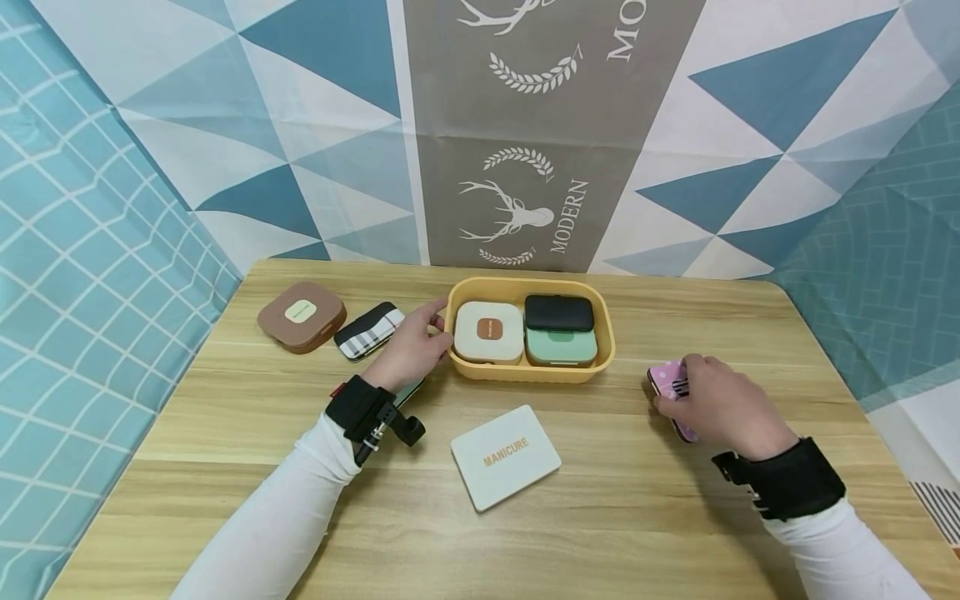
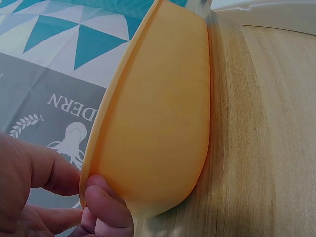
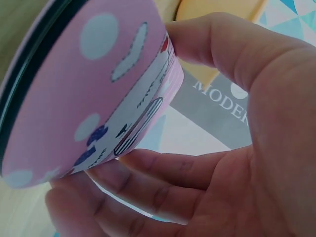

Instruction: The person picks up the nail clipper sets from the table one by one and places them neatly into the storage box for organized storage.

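Note:
My left hand [image 1: 414, 346] pinches the left rim of a yellow plastic bin [image 1: 531, 374], thumb on one side of the wall and fingers on the other, as the left wrist view shows. Inside the bin lie a cream case [image 1: 471, 323] with a brown label, a mint green case [image 1: 581, 346] and a black case [image 1: 558, 312] resting over the green one. On the right, my right hand [image 1: 731, 407] grips a pink case [image 3: 98, 74] with white dots, a cartoon print and a dark edge. The thumb and fingers span its two sides, just above the tabletop.
A white case [image 1: 506, 458] marked MANICURE lies in front of the bin. At the left are a round-cornered brown case [image 1: 302, 317] and a black case with a plaid part [image 1: 367, 332]. A green item [image 1: 407, 392] is mostly hidden under my left wrist. Patterned cloth hangs behind the table.

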A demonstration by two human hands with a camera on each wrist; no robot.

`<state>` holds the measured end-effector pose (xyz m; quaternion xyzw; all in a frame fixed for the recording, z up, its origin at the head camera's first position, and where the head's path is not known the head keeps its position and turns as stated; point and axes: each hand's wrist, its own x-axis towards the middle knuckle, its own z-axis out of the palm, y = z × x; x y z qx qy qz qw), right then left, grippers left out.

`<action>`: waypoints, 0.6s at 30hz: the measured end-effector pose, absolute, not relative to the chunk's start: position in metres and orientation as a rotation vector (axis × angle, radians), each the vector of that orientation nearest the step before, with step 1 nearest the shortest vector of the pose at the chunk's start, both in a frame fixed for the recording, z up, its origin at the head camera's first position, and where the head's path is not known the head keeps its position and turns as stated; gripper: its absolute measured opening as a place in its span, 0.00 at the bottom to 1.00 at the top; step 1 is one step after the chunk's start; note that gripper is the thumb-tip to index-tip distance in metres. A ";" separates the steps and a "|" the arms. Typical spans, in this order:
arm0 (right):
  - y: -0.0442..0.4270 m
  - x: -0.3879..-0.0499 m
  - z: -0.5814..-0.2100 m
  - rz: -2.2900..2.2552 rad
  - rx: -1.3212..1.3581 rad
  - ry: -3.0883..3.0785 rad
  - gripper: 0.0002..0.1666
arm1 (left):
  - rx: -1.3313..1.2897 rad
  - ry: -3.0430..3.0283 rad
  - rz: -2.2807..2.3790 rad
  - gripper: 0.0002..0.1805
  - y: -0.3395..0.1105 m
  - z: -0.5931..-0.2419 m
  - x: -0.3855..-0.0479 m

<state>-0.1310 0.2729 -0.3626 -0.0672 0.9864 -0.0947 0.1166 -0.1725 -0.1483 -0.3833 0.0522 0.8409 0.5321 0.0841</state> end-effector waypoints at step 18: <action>0.259 -0.143 -0.342 -0.321 -0.342 3.054 0.44 | 0.160 2.493 1.605 0.38 -0.149 -0.383 -0.172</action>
